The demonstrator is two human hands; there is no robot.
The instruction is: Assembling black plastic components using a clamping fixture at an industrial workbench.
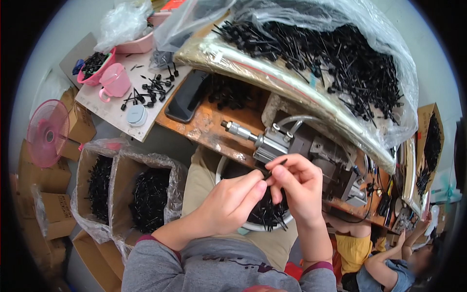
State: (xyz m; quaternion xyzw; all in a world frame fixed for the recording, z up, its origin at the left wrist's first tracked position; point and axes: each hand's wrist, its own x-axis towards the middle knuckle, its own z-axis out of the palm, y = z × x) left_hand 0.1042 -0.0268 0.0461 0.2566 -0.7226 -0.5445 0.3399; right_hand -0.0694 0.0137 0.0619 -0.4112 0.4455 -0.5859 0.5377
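My left hand (236,196) and my right hand (297,184) meet over my lap, fingertips pinched. Between them is a slim black stick-like part (278,165), its tip poking up past my right fingers. Most of it is hidden by the fingers. Beneath, between my thighs, stands a round white bucket (220,167) with many similar black parts (270,212) inside. Just beyond my hands is a metal bench fixture with a silver cylinder (274,148).
A plastic-lined tray (292,82) heaped with black parts stands above the wooden bench (194,131). A dark phone (187,96), pink cup (115,81) and round white-lidded tin (136,116) lie left. Lined cartons (114,194) flank me; a person (396,263) sits at right.
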